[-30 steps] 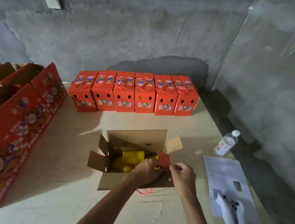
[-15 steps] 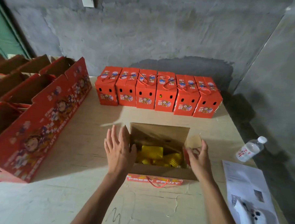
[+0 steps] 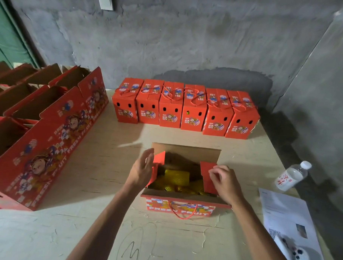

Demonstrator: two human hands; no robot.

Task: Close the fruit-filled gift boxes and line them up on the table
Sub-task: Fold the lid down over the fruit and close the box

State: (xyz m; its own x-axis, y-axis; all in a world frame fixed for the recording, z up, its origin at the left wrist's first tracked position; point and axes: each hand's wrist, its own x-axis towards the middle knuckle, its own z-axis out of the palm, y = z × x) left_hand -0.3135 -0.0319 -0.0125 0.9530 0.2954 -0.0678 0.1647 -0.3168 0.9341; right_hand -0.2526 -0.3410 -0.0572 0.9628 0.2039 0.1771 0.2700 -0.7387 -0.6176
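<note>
Hands work at an open red gift box [image 3: 180,206] that sits near the front middle of the pale wooden desk [image 3: 98,166]. The left hand [image 3: 140,172] has its fingers loosely spread and relaxed, its palm against the box's left side flap [image 3: 159,157], which stands tilted inward. The right hand [image 3: 224,182] pinches the right side flap [image 3: 207,175] between thumb and curled fingers, with that flap folded partway over the opening. The box's rear flap [image 3: 186,151] stands upright, brown side facing forward. Inside lie yellow foam-netted fruits [image 3: 176,176]. On the near face a red cord handle [image 3: 181,213] hangs below the words FRESH FRUIT. At the far edge of the desk, six closed red gift boxes [image 3: 185,108] stand side by side in a row, touching one another. To the left stand larger open red cartons [image 3: 48,136]. On the right lie a plastic water bottle [image 3: 291,175], a printed sheet of paper [image 3: 286,217] and, at the near corner on the paper, a white device [image 3: 298,255].
</note>
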